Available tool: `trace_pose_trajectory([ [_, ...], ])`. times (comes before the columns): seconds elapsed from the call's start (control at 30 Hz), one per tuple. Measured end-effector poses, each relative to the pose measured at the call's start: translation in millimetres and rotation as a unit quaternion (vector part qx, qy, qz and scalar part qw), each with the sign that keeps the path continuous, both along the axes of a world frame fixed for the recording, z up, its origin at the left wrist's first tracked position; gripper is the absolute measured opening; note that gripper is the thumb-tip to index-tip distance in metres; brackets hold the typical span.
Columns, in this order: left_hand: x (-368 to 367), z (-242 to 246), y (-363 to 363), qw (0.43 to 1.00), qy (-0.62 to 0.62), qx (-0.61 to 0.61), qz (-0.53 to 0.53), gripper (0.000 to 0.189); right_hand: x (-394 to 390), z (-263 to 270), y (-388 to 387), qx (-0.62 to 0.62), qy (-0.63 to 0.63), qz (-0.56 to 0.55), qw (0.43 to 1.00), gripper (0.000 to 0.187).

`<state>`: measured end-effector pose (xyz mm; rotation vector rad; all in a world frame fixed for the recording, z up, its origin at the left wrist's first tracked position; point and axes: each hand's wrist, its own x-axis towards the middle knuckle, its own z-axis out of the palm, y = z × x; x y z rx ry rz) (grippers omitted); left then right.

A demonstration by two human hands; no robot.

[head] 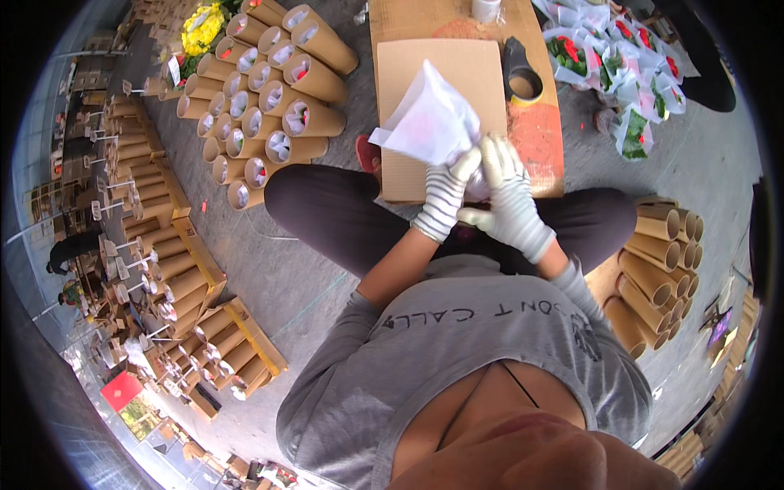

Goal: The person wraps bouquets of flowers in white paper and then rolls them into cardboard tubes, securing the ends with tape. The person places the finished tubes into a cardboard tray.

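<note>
A plant bundle in a white cone-shaped wrap (pixel 429 116) tilts over a flat cardboard box (pixel 401 174). Faint pink shows through the wrap. My left hand (pixel 446 193), in a striped knit glove, grips its narrow lower end. My right hand (pixel 511 196), gloved the same way, cups that end from the right, thumb below and fingers above. Between the hands, part of a dark base in clear film (pixel 478 187) shows; the rest is hidden. Right of the box, a black tape dispenser (pixel 519 67) with a tape roll lies on the worktop (pixel 545 141).
Upright cardboard tubes (pixel 312 116) holding wrapped plants stand at left. White-wrapped red-flowered plants (pixel 637 67) stand at upper right. More cardboard tubes (pixel 652 282) lie stacked beside my right knee. Boxed tubes (pixel 184 251) line the far left. A white cup (pixel 486 9) sits at the worktop's far end.
</note>
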<state>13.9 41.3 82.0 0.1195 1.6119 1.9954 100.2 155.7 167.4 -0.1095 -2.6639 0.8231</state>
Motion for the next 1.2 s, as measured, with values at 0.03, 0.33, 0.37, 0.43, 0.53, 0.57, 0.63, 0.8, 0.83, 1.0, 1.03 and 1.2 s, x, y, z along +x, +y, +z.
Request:
trace_pose_trajectory([
  [0.03,0.9,3.3,-1.0,0.994,-0.095,0.057,-0.017,0.047,-7.7,0.5,3.9,0.012,-0.023,-0.023,0.999,0.106],
  [0.33,1.1,12.9,-38.4,0.712,0.516,-0.375,-0.292,0.067,-56.9,-42.1,84.4,-0.033,-0.13,0.136,0.982,0.072],
  [0.37,-0.4,9.1,-36.9,0.717,0.507,-0.376,-0.295,0.065,-58.9,-50.5,85.1,-0.023,-0.123,0.137,0.983,0.076],
  [0.43,-4.6,2.1,-35.6,0.713,0.505,-0.378,-0.306,0.061,-59.8,-63.2,86.0,-0.083,-0.168,0.093,0.978,0.081],
  [0.53,-7.9,-3.6,-36.4,0.692,0.533,-0.356,-0.332,0.058,-57.2,-66.4,88.2,-0.031,-0.197,0.082,0.977,0.088],
  [0.57,-7.9,-4.5,-37.7,0.677,0.551,-0.356,-0.334,0.058,-54.2,-63.5,90.2,-0.031,-0.18,0.092,0.979,0.088],
  [0.63,-6.0,-5.6,-41.0,0.654,0.589,-0.351,-0.32,0.058,-52.3,-56.8,92.4,-0.027,-0.161,0.089,0.983,0.088],
  [0.8,-3.9,-6.2,-45.8,0.662,0.572,-0.344,-0.342,0.054,-48.3,-50.9,80.8,-0.093,-0.109,0.143,0.979,0.084],
  [0.83,-5.1,-6.1,-45.4,0.669,0.556,-0.339,-0.359,0.051,-48.5,-53.2,77.3,-0.018,-0.235,0.131,0.963,0.086],
  [1.0,-11.1,-2.9,-45.4,0.675,0.549,-0.326,-0.371,0.042,-48.7,-67.8,75.9,0.068,-0.169,0.125,0.975,0.089],
  [1.03,-11.9,-2.6,-44.5,0.684,0.536,-0.324,-0.375,0.042,-49.5,-69.8,78.1,0.027,-0.187,0.127,0.974,0.089],
  [1.2,-15.3,-6.1,-38.5,0.639,0.547,-0.358,-0.405,0.029,-54.5,-69.3,85.6,-0.05,-0.251,0.139,0.957,0.09],
])
